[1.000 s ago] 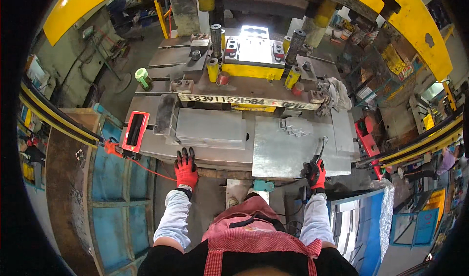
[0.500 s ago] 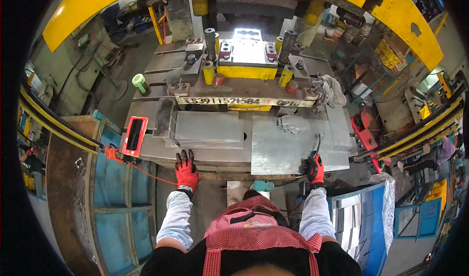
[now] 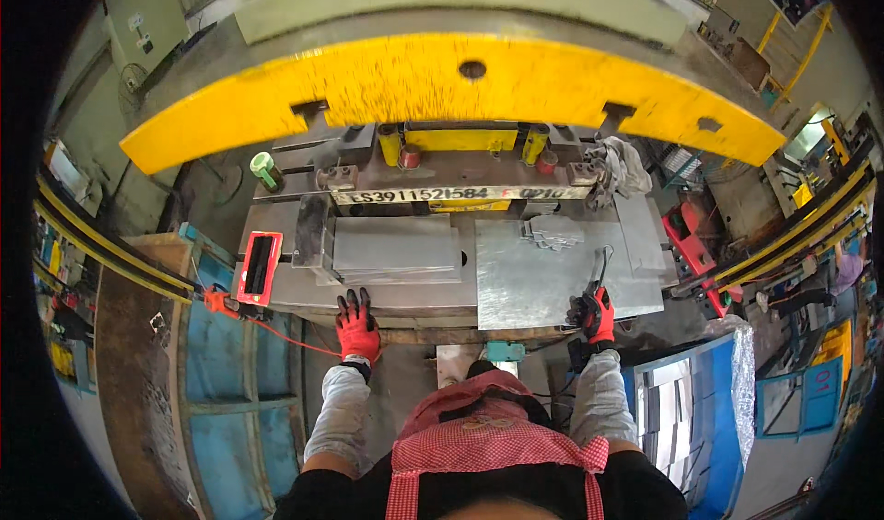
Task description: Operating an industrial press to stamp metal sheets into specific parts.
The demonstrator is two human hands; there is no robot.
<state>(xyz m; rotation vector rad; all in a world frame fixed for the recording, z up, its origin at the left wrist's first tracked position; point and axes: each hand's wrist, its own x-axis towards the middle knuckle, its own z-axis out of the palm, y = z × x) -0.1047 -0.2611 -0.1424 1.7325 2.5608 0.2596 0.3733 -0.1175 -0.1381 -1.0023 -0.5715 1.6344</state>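
In a red and black glove, my left hand (image 3: 357,327) lies at the bench's front edge, fingers spread and nothing in them. Just behind it is a stack of flat grey metal plates (image 3: 391,251), beside an upright steel block (image 3: 315,233). My right hand (image 3: 599,317), gloved alike, is closed round a dark-handled tool with a thin hooked end (image 3: 605,260). It hovers over or rests on the front right of a large shiny metal sheet (image 3: 520,290); I cannot tell which. Small notched metal pieces (image 3: 552,232) lie on that sheet. The yellow press ram (image 3: 460,78) hides most of the die.
A red-rimmed tray (image 3: 260,268) and a green-lidded bottle (image 3: 265,170) stand on the left. Grey rags (image 3: 622,166) hang at the right. A blue bin (image 3: 723,400) holding metal pieces is by my right arm. Yellow-black guard bars (image 3: 115,244) flank both sides.
The yellow press ram has come down and now covers the bright plate and die posts seen before. Both hands stay in nearly the same places.
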